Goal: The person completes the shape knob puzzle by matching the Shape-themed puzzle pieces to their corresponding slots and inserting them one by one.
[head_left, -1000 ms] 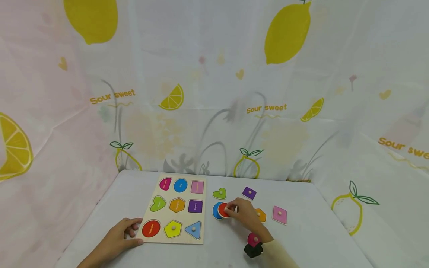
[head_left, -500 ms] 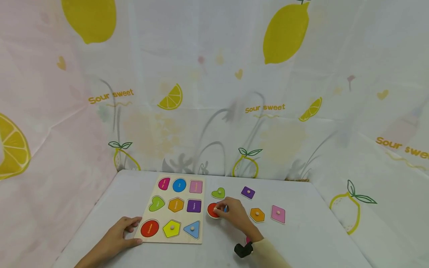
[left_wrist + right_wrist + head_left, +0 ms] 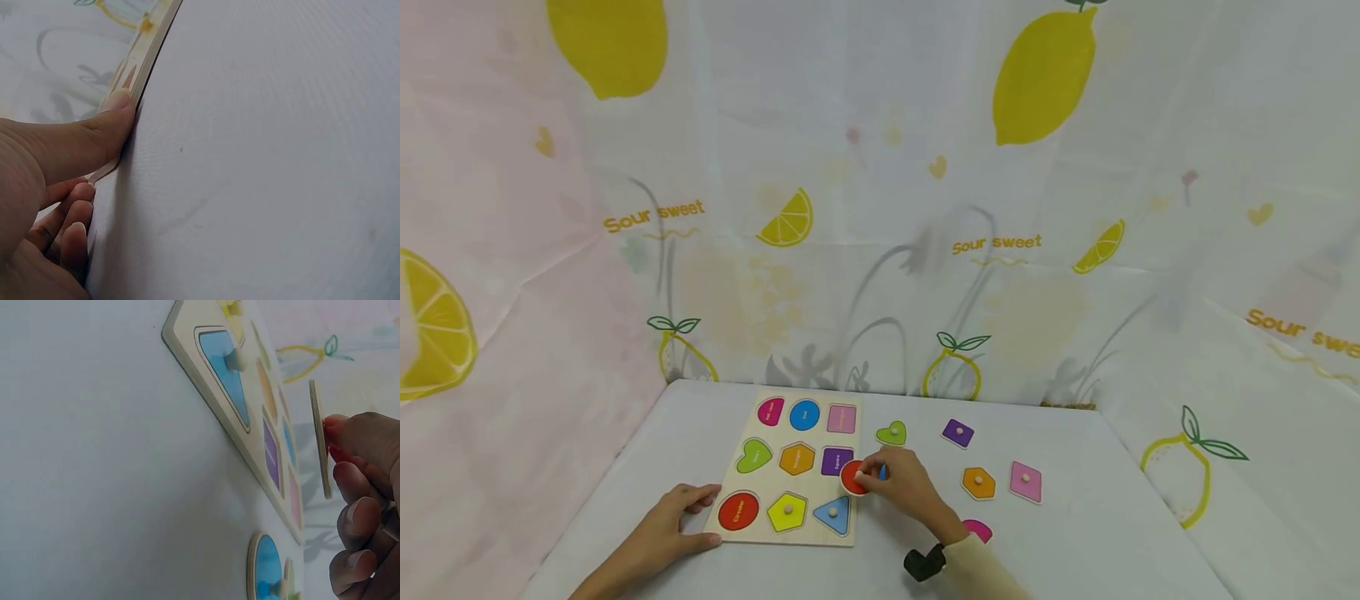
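Two bare hands are sharing the work before us: the left hand (image 3: 662, 527) is gripping the near-left corner of the wooden board (image 3: 811, 485), its thumb pressing the near edge and its fingers curling at the left side, which we are reading as a way of stopping any sliding. The right hand (image 3: 912, 483) is pinching the red disc (image 3: 851, 479) between thumb and fingertips; in the head view that disc is overlapping the board's right edge, near the purple square (image 3: 837, 461) and the blue triangle (image 3: 837, 522). Seen edge-on from the right wrist, it is hanging clear of the board, and we are supposing that gripping its upper face is leaving the underside free; whether the fingertips are closing on a knob, we cannot tell. Counting, we are finding nine shapes in three rows of three: two, the yellow pentagon (image 3: 783, 521) and the blue triangle, are carrying knobs, while seven are showing flat colour, including the red circle (image 3: 738, 511). Six loose pieces are lying rightward on the table (image 3: 1075, 533), probably to suit the right hand's reach: one green heart (image 3: 891, 432), one purple piece (image 3: 952, 434), one orange hexagon (image 3: 973, 488), one pink piece (image 3: 1032, 488), one magenta piece (image 3: 977, 527) and one blue disc (image 3: 267, 559).
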Motion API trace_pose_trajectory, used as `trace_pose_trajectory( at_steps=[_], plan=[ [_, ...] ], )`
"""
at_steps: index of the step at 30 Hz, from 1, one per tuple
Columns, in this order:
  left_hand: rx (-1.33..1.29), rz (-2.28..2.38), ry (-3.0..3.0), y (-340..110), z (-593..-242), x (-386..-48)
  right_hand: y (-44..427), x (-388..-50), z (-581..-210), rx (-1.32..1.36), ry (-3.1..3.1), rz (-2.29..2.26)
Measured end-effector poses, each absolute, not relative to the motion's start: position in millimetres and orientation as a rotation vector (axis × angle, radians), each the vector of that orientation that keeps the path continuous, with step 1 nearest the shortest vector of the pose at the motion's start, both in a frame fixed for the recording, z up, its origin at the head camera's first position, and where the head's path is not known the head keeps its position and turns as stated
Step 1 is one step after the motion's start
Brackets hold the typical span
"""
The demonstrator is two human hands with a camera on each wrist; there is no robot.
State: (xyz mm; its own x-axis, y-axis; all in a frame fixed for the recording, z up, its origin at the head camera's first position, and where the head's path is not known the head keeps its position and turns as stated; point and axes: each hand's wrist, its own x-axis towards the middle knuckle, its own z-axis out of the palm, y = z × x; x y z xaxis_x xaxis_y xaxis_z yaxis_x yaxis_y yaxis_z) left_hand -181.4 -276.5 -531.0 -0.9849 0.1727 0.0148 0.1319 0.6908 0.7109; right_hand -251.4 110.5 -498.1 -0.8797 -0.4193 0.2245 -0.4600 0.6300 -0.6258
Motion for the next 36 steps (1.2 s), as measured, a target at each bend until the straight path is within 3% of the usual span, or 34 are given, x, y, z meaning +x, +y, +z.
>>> trace_pose_trajectory(
  at_steps=[36],
  plan=[
    [0.341, 1.233, 2.863, -280, -534, -179, 25, -240, -510, 1.013, -2.797, 1.048]
  ],
)
